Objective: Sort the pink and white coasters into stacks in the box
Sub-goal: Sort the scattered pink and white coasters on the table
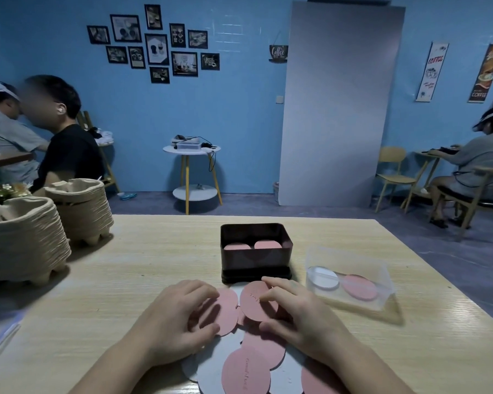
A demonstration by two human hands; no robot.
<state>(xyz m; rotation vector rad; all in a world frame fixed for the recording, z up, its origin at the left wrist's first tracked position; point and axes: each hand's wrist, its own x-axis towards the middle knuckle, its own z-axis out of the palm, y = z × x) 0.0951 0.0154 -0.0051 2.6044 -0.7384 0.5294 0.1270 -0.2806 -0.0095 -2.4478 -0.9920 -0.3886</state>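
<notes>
Coasters [258, 348], pink and white mixed, lie in a loose overlapping pile on the bench [125, 280] right in front of you, at its near edge. They are thin flat discs, and some of the pink ones carry a faint line of lettering. White ones show mostly at the bottom of the pile, with pink ones fanned over them.

You seem to be in the picking step, drawing pink discs off the top of the pile. Your left grip [177, 317] is curled over the left pink coaster [228, 305], fingers on its face and thumb at its lower edge. Your right grip [299, 311] pinches the right pink coaster [251, 305] between forefinger and thumb, and that disc looks slightly tilted off the pile.

Just beyond your hands stands the dark box [255, 258], with two pink stacks [236, 246] side by side inside. To its right sits the clear box [382, 282], holding one white coaster [323, 277] and one pink coaster [359, 287] next to each other. I cannot tell which box the task means.

For the next move, I judge you need to lift each disc clear without dragging its neighbours, then lay it flat on the stack of matching colour. Most of the pile is still unsorted.
</notes>
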